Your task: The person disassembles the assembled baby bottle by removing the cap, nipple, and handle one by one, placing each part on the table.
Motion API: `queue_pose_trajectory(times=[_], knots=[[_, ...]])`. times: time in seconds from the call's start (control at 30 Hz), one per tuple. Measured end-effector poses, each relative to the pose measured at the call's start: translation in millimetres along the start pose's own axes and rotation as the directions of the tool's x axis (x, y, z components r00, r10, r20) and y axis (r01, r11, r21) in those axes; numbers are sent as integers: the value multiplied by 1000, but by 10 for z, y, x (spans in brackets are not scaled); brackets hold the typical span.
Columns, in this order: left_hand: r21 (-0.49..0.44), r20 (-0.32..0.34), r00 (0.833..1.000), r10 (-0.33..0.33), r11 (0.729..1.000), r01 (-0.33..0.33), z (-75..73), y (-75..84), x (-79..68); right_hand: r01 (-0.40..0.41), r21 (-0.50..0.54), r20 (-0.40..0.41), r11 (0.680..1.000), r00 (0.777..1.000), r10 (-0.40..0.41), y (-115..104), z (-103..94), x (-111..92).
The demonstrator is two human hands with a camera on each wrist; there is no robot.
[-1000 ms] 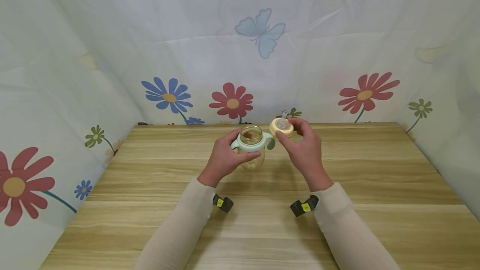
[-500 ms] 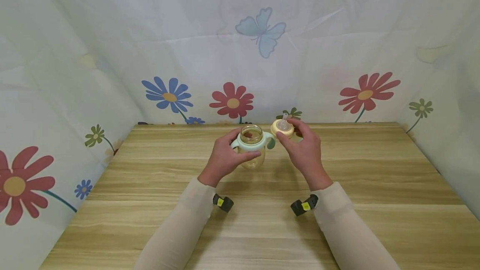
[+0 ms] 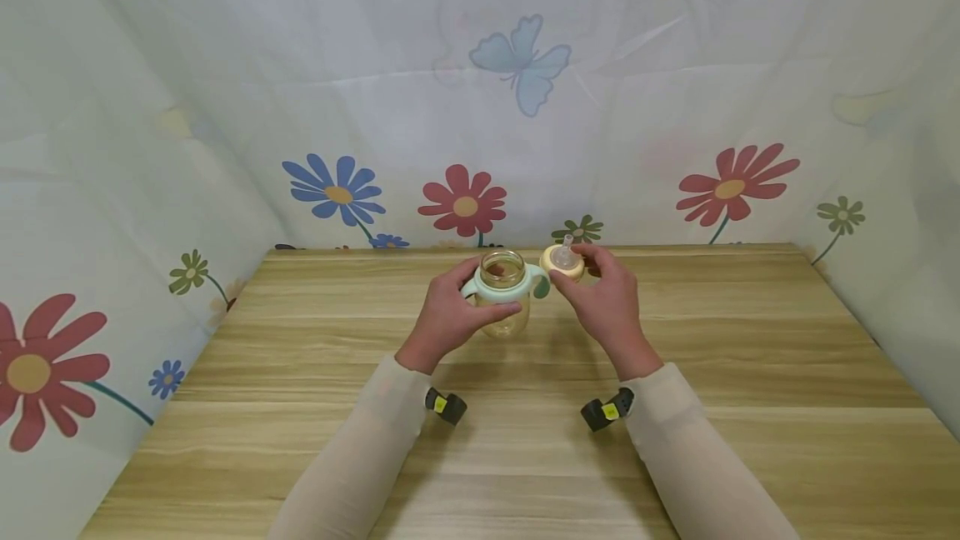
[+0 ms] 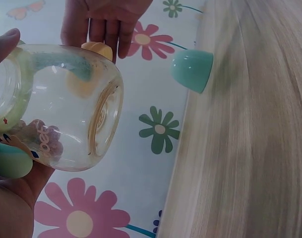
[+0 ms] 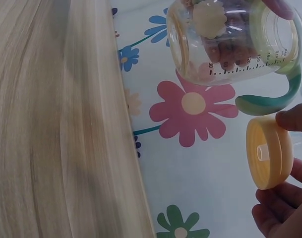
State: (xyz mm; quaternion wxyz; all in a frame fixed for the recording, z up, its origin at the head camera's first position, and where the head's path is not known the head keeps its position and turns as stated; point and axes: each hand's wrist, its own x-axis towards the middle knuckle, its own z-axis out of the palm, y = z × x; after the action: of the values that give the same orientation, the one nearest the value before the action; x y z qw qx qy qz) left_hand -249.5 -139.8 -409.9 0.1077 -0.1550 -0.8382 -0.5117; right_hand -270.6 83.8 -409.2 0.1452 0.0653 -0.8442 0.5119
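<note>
My left hand grips a clear, amber-tinted baby bottle round its pale green handle collar, thumb across the front. The bottle is upright with its mouth uncovered, and it hangs above the table. Just to its right, my right hand pinches a yellow screw ring with a clear nipple pointing up. From the right wrist view, the ring shows its hollow underside and a short white tube, close beside the green handle. Ring and bottle are apart.
A green dome-shaped cap stands on the wooden table, seen in the left wrist view and hidden behind my right hand from the head. A flower-printed curtain rises along the table's back edge and both sides.
My right hand has shifted slightly left with the nipple ring, bringing it a little nearer the bottle. The ring's tilt has changed slightly. My left hand and the bottle stay in place.
</note>
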Motion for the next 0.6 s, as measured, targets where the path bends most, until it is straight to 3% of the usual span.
queue_pose_trajectory(times=[0.6], knots=[[-1, 4, 1000, -4, 1000, 4, 5, -15, 0, 0, -58, 66, 998, 998, 4, 62, 30, 19]])
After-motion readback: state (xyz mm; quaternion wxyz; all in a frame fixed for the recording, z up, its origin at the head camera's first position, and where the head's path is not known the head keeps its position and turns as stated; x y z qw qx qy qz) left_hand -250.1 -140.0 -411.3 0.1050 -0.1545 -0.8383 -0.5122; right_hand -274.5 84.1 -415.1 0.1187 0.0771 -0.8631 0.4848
